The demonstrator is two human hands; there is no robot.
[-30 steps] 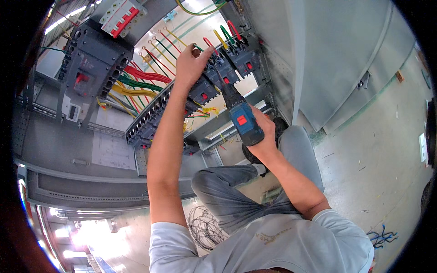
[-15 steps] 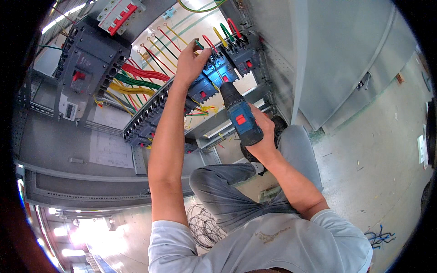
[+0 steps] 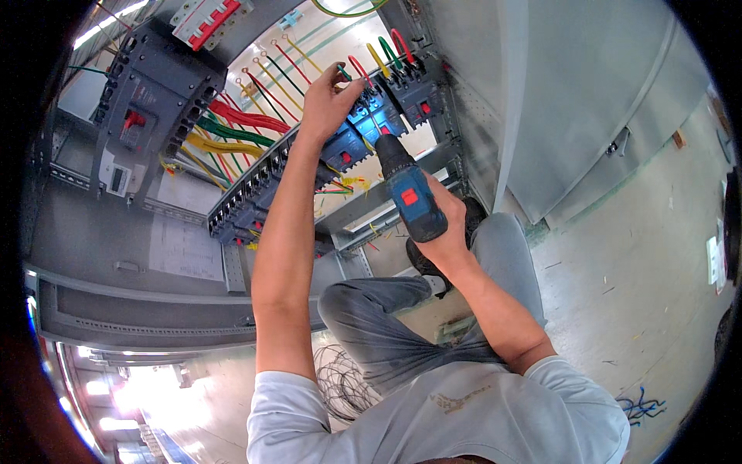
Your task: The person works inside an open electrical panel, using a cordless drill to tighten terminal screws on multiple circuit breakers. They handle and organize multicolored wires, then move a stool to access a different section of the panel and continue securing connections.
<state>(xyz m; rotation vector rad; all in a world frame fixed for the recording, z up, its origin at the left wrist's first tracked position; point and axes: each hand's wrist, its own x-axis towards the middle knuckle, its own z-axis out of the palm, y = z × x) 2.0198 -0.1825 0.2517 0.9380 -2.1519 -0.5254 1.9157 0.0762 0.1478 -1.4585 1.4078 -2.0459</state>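
My right hand (image 3: 448, 228) is wrapped round the grip of a blue and black cordless drill (image 3: 412, 203). Its long bit points up at a dark circuit breaker (image 3: 376, 116), whose front is lit blue-white. At the top edge of that breaker, my left hand (image 3: 328, 104) pinches a short green wire (image 3: 344, 72) between thumb and fingers. Just right of these fingers, a red wire (image 3: 358, 66) bends into the same breaker. Where the bit tip meets the breaker is too small to make out.
Red, green and yellow wire bundles (image 3: 247, 117) run from a large breaker (image 3: 143, 108) on the left. Loose wires with ring ends stand behind my left arm. A grey cabinet panel (image 3: 580, 100) rises at the right. Tangled dark wire (image 3: 344, 383) lies beside my leg.
My left hand has shifted slightly right, still pinching the green wire. The drill stays at the same breaker with hardly any movement.
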